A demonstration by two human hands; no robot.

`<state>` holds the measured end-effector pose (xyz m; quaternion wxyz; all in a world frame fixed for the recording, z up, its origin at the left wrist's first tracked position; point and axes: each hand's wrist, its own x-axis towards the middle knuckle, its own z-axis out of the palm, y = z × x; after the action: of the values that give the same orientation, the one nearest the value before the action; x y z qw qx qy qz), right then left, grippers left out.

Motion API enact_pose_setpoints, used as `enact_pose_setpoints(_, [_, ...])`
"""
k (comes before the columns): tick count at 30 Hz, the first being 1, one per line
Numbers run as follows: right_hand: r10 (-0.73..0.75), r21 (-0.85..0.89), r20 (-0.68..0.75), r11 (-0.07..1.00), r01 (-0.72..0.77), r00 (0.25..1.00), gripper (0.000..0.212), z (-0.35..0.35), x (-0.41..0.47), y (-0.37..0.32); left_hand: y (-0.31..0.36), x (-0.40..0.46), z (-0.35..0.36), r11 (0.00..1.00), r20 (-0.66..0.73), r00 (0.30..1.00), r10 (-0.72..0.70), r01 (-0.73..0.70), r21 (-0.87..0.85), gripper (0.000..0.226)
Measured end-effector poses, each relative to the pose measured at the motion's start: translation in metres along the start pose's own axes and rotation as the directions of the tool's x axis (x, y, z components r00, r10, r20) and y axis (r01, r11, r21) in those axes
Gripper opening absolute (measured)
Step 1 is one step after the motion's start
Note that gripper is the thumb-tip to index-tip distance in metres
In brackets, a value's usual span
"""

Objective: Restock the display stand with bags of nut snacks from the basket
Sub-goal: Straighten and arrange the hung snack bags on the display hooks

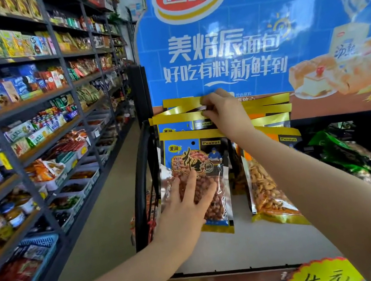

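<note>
- The gold top edge of a peanut bag at the back of the left hanging row is pinched by the grip of the right hand [219, 108], fingers pressed together just below the blue header board [260, 38].
- The left hand [189, 203] is laid flat, fingers spread, against the clear window of the front peanut bag [197, 177], which is steadied rather than grasped.
- Several like bags are stacked behind it on the left hook; to the right, a row of orange nut bags [267, 185] hangs just beside, against the white back panel of the display stand [244, 245].
- The hanging step appears to be in hand: a bag is being seated on its hook.
- Next, the hole would need threading fully onto the hook, then both hands freed for another bag.
- The basket cannot be told in view; store shelves [30, 116] run along the far left.
</note>
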<state>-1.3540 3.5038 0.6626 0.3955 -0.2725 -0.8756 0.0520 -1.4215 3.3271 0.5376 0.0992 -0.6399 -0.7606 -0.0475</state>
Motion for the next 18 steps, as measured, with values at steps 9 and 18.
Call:
enact_pose_setpoints(9, [0.052,-0.250,0.375,0.967,0.047,0.925,0.031,-0.018,0.009,-0.015,-0.004,0.016,-0.022,0.999,0.081,0.996,0.042,-0.045,0.024,0.094])
enact_pose_setpoints(18, [-0.003,-0.513,0.169,0.854,0.091,0.986,0.042,-0.015,0.001,-0.009,0.002,0.019,-0.020,0.996,0.104,0.991,0.089,-0.089,-0.011,0.092])
